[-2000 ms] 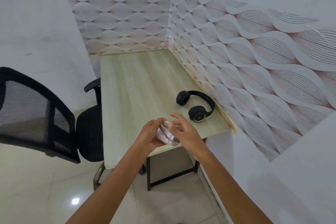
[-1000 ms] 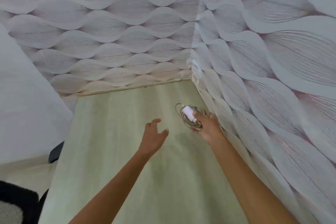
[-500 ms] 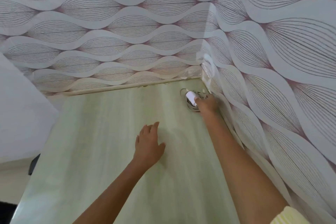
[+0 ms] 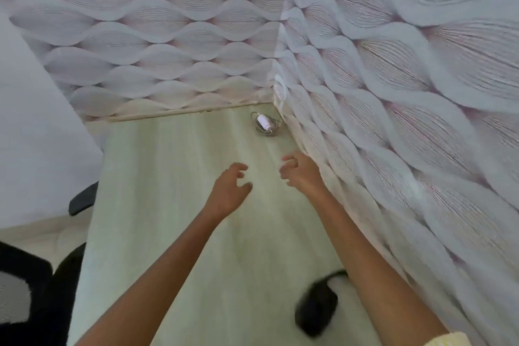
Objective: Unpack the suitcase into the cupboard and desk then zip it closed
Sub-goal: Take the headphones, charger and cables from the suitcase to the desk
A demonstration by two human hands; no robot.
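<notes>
Two grips over the table [image 4: 168, 205], both empty. Left grip [image 4: 229, 191]: fingers loosely curled, thumb out, holding nothing, above the table's middle. Right grip [image 4: 302, 174]: fingers loosely curled as well, nothing pinched, close to the patterned wall [image 4: 393, 93] on the right.

Task's thing in view: small white charger [image 4: 264, 122] lying on its own coiled cable in the far right corner of the table, just beside where the two walls meet. It is well apart from both grips and neither touches it. The coil looks loose.

Second item: dark headphones [image 4: 316, 312] on the near right part of the table, blurred, partly under the right forearm. Cannot tell whether the forearm touches them. Black chair [image 4: 33, 289] at the table's left side. Suitcase and cupboard are out of view.

Judgement: charger counts as placed. The step in hand reads as clearing off the table to fetch the next thing from the suitcase. How far the unpacking stands overall cannot be told from here.

To do it well:
- Raise both arms before drawing them back, so the right forearm does not sweep the headphones toward the table's edge.
- Leave the coil alone. It sits tucked in the corner, and a nudge could spring the loops.
- Keep the fingers relaxed and free for the next pick-up.
</notes>
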